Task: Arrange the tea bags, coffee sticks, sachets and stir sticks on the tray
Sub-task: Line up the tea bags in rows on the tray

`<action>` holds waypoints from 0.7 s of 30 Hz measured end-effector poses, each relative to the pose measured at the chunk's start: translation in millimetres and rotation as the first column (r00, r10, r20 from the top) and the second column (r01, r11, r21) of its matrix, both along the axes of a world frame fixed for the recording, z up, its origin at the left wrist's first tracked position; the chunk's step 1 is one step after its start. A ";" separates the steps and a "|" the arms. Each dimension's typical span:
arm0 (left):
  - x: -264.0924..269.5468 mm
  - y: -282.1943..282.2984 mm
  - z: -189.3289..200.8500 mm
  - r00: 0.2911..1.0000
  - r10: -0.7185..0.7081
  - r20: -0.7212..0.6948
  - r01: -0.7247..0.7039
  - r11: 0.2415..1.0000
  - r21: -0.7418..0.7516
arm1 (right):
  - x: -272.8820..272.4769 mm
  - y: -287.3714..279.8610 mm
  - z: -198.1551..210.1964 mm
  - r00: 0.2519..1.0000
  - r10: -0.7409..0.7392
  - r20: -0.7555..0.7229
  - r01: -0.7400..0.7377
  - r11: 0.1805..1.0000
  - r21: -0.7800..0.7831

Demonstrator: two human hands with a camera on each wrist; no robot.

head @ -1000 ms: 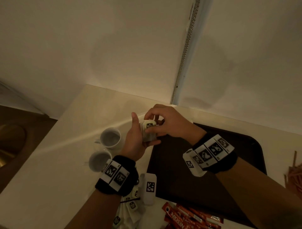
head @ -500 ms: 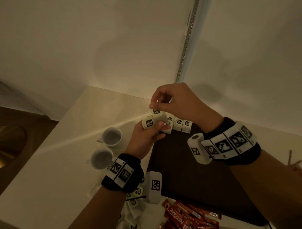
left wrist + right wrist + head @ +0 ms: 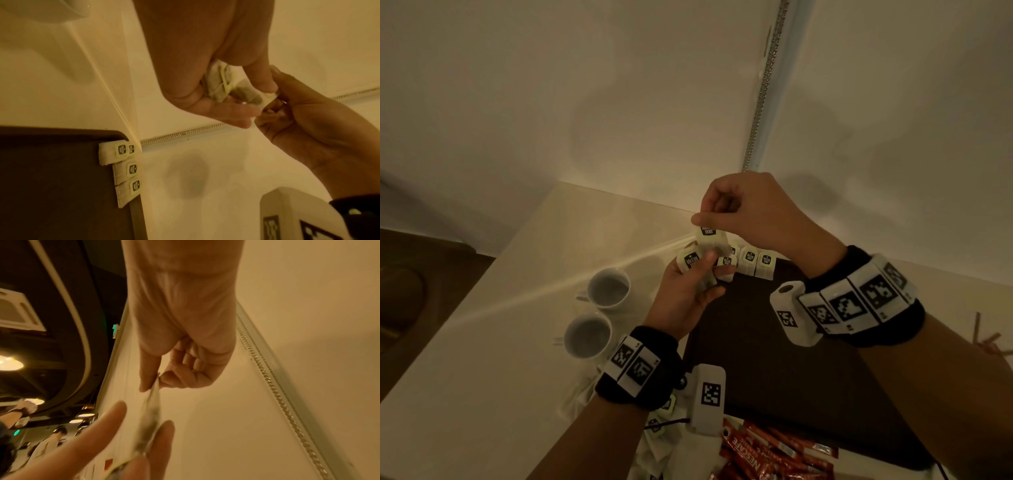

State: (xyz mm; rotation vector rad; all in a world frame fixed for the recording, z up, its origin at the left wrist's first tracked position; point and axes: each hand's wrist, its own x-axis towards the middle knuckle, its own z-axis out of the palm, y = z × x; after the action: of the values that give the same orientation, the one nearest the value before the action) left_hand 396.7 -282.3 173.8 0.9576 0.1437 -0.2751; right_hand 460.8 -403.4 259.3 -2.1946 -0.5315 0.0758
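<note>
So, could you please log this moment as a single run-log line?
left hand: holds tea bags | right hand: pinches one tea bag | tray: tea-bag row at far edge

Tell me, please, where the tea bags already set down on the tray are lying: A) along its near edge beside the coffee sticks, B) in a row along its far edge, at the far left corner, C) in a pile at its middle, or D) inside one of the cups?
B: the set-down tea bags lie side by side at the far left corner of the tray, as the left wrist view also shows.
</note>
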 end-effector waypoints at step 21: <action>16.2 30.5 -16.7 0.987 0.147 -0.057 -0.137 0.978 0.155 | 21.5 -78.3 -132.4 0.876 -0.189 -0.443 0.115 0.975 -0.188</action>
State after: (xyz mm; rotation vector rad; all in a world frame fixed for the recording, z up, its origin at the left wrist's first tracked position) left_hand 412.9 -251.7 157.1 1.0828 0.2978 -0.1662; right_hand 482.2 -481.7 126.9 -2.2576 -0.0837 0.5560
